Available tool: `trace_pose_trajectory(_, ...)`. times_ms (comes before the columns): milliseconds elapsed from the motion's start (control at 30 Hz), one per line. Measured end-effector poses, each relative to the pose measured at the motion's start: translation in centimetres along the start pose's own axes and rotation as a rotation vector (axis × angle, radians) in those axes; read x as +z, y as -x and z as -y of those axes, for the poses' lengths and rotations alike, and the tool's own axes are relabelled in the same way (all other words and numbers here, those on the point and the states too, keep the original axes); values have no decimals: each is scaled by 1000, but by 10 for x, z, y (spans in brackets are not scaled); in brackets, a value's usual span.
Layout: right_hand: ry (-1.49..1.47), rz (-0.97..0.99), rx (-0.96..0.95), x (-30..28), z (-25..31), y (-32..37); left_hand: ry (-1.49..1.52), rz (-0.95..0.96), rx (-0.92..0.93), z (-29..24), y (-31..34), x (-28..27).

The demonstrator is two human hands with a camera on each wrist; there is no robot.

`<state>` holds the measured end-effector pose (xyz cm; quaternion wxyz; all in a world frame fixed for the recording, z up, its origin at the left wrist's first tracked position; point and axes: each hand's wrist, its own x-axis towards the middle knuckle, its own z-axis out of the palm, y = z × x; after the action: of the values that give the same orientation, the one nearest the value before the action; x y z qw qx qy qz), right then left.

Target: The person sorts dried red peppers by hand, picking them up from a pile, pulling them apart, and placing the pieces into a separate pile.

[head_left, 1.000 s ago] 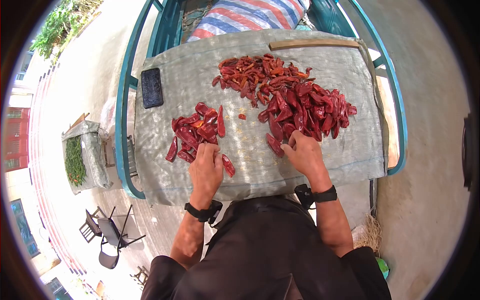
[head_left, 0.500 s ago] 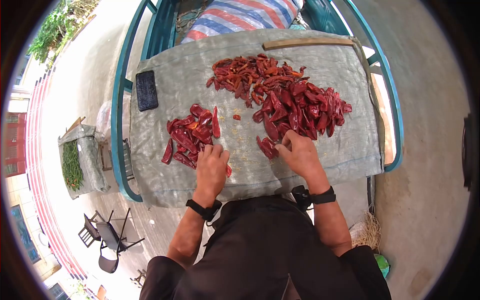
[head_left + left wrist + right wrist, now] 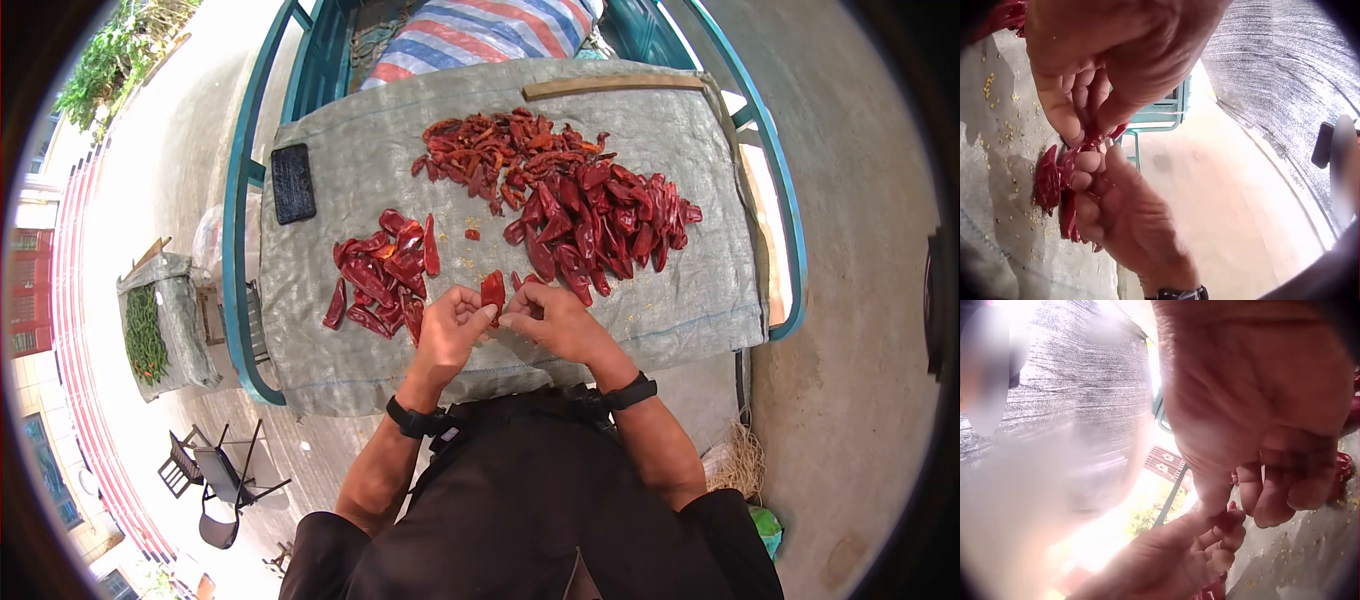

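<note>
A dried red chili pepper (image 3: 493,286) stands up between the two hands, close over the front of the woven sheet (image 3: 350,365). My left hand (image 3: 450,332) pinches it near its lower end between thumb and fingers. From the other side, my right hand (image 3: 556,322) brings thumb and forefinger together on the same end. In the left wrist view the fingertips of both hands meet on the red skin, covering part of it. Another chili pepper (image 3: 1048,181) lies just beyond the right fingers. Glossy chilies (image 3: 378,270) form a small pile beyond the left hand.
Farther back are a heap of large red chilies (image 3: 600,220) and smaller, shrivelled ones (image 3: 490,145). Pale seeds (image 3: 1013,128) dot the sheet. A dark phone (image 3: 293,184) lies at the left, a wooden strip (image 3: 615,87) at the back. Teal rails (image 3: 240,240) flank the surface.
Both hands have come together at the front middle, the left from the small pile and the right from beside the large heap. A chili pepper now shows upright between them.
</note>
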<state>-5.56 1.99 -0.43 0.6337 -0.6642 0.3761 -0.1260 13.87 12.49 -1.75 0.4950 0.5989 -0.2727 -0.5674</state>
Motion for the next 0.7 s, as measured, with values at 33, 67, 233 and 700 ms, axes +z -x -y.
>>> trace_pose_trajectory(33,-17,14,4,4,3,-1,35,0,-21,5,-1,2)
trace_pose_trajectory(67,-14,-8,-6,7,3,-1,44,-6,-33,9,-2,3)
trace_pose_trajectory(233,112,-68,-38,6,1,-1,42,25,-98,9,0,6)
trace_pose_trajectory(700,604,-476,-28,-35,-6,1,-971,-513,277,1,45,-44)
